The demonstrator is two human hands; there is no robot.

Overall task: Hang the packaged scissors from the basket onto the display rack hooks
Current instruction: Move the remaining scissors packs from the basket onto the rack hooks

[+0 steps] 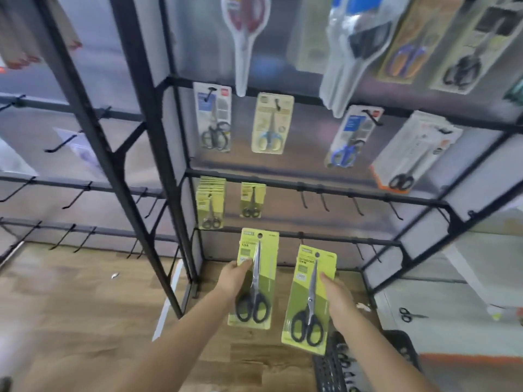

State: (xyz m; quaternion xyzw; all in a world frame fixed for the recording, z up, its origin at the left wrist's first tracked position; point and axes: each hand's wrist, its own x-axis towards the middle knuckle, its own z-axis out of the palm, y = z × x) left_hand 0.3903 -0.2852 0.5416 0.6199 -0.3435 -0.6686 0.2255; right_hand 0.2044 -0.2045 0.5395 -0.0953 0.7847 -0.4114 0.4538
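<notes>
Two green scissor packs are being held up in the lower centre of the frame, in front of the bottom rail of the black display rack (158,154).

- Left hand (233,278): fingers are curled around the left edge of the left pack (256,281), thumb on its front. The pack's hang hole is being brought close to the bottom rail (311,237); whether it is already on a hook cannot be told.
- Right hand (338,302): the right pack (308,298) is being gripped along its right edge, fingers behind the card, thumb lying on its front. It is being held lower, clear of the rail.
- Step judged to be in hand: hanging, with the left pack going first.
- Next move, as a judgement: the hole is to be lined up with a hook tip and the card pushed back along it; then the same for the right pack on a neighbouring hook. Empty hooks (356,205) are being shown on the rail above, right of centre.
- Already hung on that rail: a stack of smaller green packs (210,205) and a single one (252,200) beside it.
- Basket (402,346): dark, slotted, at the lower right edge, only partly in frame. Black scissor handles (343,360) are being seen inside, so stock is judged to be left.
</notes>
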